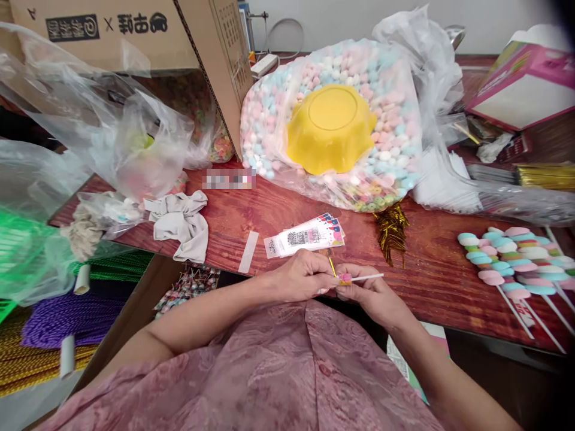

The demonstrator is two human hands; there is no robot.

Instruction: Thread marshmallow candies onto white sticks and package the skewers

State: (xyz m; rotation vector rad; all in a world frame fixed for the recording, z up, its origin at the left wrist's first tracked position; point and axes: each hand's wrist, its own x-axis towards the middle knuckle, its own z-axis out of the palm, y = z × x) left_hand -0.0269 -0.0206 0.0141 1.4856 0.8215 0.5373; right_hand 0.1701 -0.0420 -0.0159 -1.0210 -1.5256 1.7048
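**Writing.** Up and left of the yellow scalloped plastic bowl (pixel 330 126) we note a brown cardboard box (pixel 135 30). Its dark printed characters stand upside down and we cannot read them. Below the bowl lies a fan of white printed paper cards (pixel 309 236) with dark print and red-blue corners, too small to read.

**Containers.** The bowl lies mouth-down on a large clear plastic bag (pixel 269 120). The bag is packed with small pink, blue and white puffed sweets, with coloured ring-shaped ones at its lower edge. A pink and white carton (pixel 525 84) stands far right of the bowl, its contents hidden.

**Materials.**
- A red-brown grained wooden table (pixel 426 281), beneath the bowl.
- A crumpled grey cloth (pixel 182 221), lower left of the bowl.
- A bunch of shiny gold wire ties (pixel 392 230), just below the bowl's bag.
- A row of pastel sweet skewers (pixel 507 257) on white sticks, lower right of the bowl.

**Hands.** Both are well below the bowl, at the table's near edge. The left hand (pixel 300 278) has its fingertips pressed together, pinching a single gold wire tie (pixel 332 266). The right hand (pixel 371 293) pinches a thin white stick (pixel 366 277) tipped with a pink sweet, and the sweet touches the tie.
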